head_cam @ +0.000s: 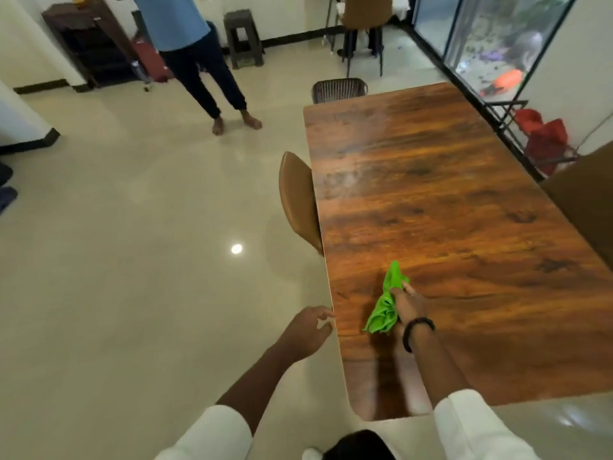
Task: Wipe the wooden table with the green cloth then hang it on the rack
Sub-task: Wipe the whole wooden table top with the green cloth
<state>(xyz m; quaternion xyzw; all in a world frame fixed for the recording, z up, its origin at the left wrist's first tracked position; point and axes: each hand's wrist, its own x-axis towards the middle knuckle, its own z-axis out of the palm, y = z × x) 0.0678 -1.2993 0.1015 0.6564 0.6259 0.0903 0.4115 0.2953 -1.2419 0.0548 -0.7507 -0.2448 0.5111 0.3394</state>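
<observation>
The green cloth (pixel 386 302) is bunched up in my right hand (pixel 410 303), which grips it just over the near left part of the wooden table (pixel 447 194). One end of the cloth pokes out past my fingers, and the other hangs toward my wrist. My left hand (pixel 306 332) hovers off the table's left edge with relaxed fingers, holding nothing. A black metal rack (pixel 512 119) with red cloth on it stands beyond the table's far right side.
A tan chair (pixel 297 200) is tucked at the table's left side, and a dark wicker chair (pixel 338 90) sits at the far end. Another tan chair back (pixel 587 200) shows at right. A person (pixel 195 58) stands on the tiled floor at upper left.
</observation>
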